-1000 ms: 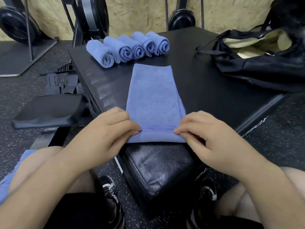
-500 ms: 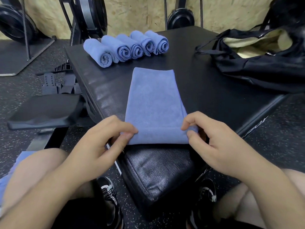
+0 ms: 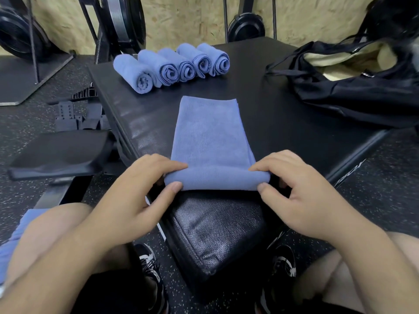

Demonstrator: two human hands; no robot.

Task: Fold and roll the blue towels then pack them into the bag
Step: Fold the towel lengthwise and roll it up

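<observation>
A folded blue towel [image 3: 209,134] lies lengthwise on the black padded platform [image 3: 283,105], its near end turned over into a short roll. My left hand [image 3: 145,189] pinches the roll's left end between thumb and fingers. My right hand [image 3: 292,189] pinches the right end the same way. Several rolled blue towels [image 3: 170,66] lie side by side at the platform's far left. The black bag [image 3: 353,87] sits open at the far right, its pale lining showing.
A rowing machine seat [image 3: 59,152] and foot straps [image 3: 77,114] stand left of the platform. Fan-wheel machines [image 3: 122,17] line the wooden back wall. More blue cloth [image 3: 13,243] lies on my left thigh. The floor is speckled black rubber.
Both hands have lifted the towel's near hem and turned it forward, so a short roll has formed at the near end. The view has tilted slightly.
</observation>
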